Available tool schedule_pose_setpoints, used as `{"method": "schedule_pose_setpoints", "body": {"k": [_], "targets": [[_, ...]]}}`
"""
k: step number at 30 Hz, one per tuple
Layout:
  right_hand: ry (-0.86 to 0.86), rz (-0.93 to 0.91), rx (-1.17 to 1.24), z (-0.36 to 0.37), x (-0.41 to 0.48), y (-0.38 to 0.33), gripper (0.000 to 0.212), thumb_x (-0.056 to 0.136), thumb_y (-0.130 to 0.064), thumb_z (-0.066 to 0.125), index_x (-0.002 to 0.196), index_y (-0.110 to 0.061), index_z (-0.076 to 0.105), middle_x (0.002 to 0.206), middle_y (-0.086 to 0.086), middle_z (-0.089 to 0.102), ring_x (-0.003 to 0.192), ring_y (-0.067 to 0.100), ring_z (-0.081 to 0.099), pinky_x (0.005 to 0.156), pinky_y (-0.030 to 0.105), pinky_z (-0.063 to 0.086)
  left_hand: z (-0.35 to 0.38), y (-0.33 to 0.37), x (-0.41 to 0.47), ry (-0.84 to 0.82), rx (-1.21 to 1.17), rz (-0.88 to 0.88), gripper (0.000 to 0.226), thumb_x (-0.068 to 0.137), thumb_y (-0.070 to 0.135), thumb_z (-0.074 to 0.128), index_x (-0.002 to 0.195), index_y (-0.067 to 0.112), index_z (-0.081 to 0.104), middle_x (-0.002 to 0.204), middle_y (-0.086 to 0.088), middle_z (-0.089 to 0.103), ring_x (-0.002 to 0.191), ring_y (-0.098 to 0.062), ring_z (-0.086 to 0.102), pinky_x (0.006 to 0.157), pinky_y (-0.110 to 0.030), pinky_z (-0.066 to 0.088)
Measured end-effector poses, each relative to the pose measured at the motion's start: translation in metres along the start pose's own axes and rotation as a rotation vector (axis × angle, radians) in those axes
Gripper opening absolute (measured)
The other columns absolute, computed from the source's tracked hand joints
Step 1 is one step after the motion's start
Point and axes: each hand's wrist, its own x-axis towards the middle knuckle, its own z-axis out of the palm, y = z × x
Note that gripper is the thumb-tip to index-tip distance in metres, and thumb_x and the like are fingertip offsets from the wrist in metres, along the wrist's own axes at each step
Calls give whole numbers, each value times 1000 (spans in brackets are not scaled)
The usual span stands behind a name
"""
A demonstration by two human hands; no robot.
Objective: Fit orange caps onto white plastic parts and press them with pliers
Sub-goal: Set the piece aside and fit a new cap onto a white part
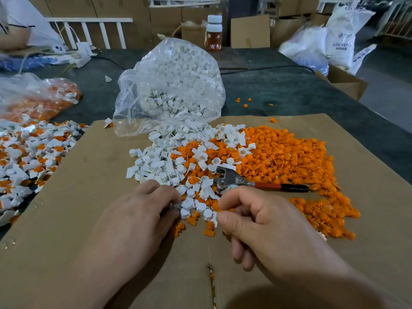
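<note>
Loose white plastic parts lie heaped on a cardboard sheet, beside a broad heap of orange caps. Pliers with red and black handles lie on the pile, touched by neither hand. My left hand sits at the near edge of the white parts, its curled fingertips pinching a white part. My right hand is beside it with fingers curled, thumb and forefinger pinching a small orange cap that is mostly hidden.
A clear bag of white parts stands behind the heaps. Assembled white-and-orange pieces pile up at the left, with a bag of orange pieces behind. A bottle, boxes and sacks stand at the back. A person's sleeve shows top left.
</note>
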Motion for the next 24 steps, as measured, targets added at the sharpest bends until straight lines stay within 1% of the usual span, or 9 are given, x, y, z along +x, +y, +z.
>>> {"method": "schedule_pose_setpoints", "body": {"k": [2, 6, 8, 10, 13, 16, 19, 22, 24], "targets": [[-38, 14, 5, 2, 1, 1, 17, 96, -30, 60, 98, -47, 59, 63, 3, 69, 49, 15, 63, 50, 23, 50, 0, 2, 1, 14, 13, -4, 6, 89, 40, 52, 92, 41, 58, 88, 17, 55, 72, -10, 59, 57, -39, 54], [-65, 23, -30, 3, 1, 0, 19, 97, -28, 58, 99, -48, 57, 66, 0, 70, 52, 11, 65, 53, 20, 52, -2, 7, 2, 23, 12, -23, 26, 92, 47, 38, 91, 37, 62, 91, 16, 56, 73, -11, 60, 56, -35, 53], [-64, 27, -41, 4, 0, -2, 21, 97, -28, 59, 99, -49, 56, 67, 0, 70, 53, 11, 65, 54, 21, 53, -2, 8, 2, 48, 10, -56, 24, 93, 42, 42, 91, 34, 64, 92, 15, 57, 74, -11, 60, 59, -34, 53], [-65, 23, -53, 4, 0, -2, 22, 96, -28, 59, 100, -49, 56, 67, -1, 70, 54, 11, 66, 55, 21, 54, -1, 6, 5, 98, -8, -112, 12, 95, 31, 53, 90, 32, 64, 93, 16, 58, 77, -5, 59, 63, -26, 49], [-61, 7, -43, 3, -1, -1, 21, 96, -29, 60, 100, -49, 56, 68, -1, 71, 54, 11, 66, 56, 20, 54, -1, 4, 7, 165, -82, -213, 13, 95, 25, 58, 87, 34, 64, 89, 20, 61, 84, 6, 56, 66, -7, 38], [-38, -23, 46, 4, 0, 0, 21, 94, -29, 61, 101, -48, 59, 68, 3, 70, 54, 15, 66, 56, 23, 54, -4, 12, 6, 236, -424, -371, 14, 93, 28, 60, 86, 37, 69, 84, 17, 70, 78, 6, 63, 60, -4, 42], [20, -71, 174, 5, -1, -1, 20, 86, -34, 62, 103, -45, 63, 70, 5, 70, 56, 19, 67, 55, 32, 57, -7, 31, 5, 190, -1024, -485, 10, 79, 24, 69, 84, 31, 75, 65, -8, 70, 55, -14, 65, 51, -17, 51], [87, -137, 143, 7, -3, -2, 22, 86, -37, 61, 106, -46, 61, 77, 0, 71, 63, 18, 69, 58, 40, 61, 0, 48, 3, 93, -1209, -494, 17, 63, 28, 68, 77, 24, 76, 57, -13, 65, 47, -20, 61, 46, -21, 51], [143, -203, 26, 8, -4, -4, 20, 89, -36, 61, 106, -46, 60, 80, -6, 71, 67, 13, 70, 59, 35, 61, 2, 54, 4, 69, -1241, -511, 14, 62, 26, 68, 74, 24, 75, 55, -14, 64, 44, -20, 60, 43, -21, 49]]}}
